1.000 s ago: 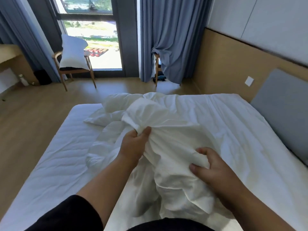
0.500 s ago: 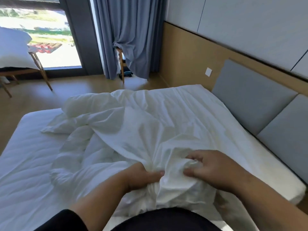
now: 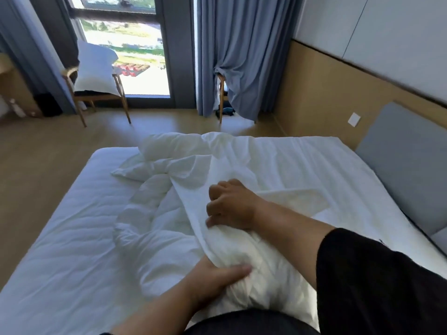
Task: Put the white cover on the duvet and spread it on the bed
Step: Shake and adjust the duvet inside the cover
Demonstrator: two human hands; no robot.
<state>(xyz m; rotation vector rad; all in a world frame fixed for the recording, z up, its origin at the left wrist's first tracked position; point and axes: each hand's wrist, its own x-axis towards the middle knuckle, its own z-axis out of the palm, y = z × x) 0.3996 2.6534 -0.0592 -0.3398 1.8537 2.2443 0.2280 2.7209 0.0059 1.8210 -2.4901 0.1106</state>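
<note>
Crumpled white fabric duvet cover [image 3: 193, 187] and puffy white duvet [image 3: 154, 235], heaped mid-bed and reaching the near edge of the white-sheeted bed [image 3: 60, 238]. Right hand [image 3: 229, 205], fingers curled, appears to pinch a cover fold; motion blur obscures the contact. Left hand [image 3: 215, 278] grips the bundled corner at the near edge. Beyond the far edge: wooden chair [image 3: 96, 97] bearing a white pillow [image 3: 94, 66]; blue curtains [image 3: 242, 56].

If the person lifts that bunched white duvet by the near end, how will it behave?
Probably floppy: the bunched white duvet lies in soft rolls and folds on the white mattress. It likely compresses, since it dents under the left hand. The rest would probably sag and trail.
</note>
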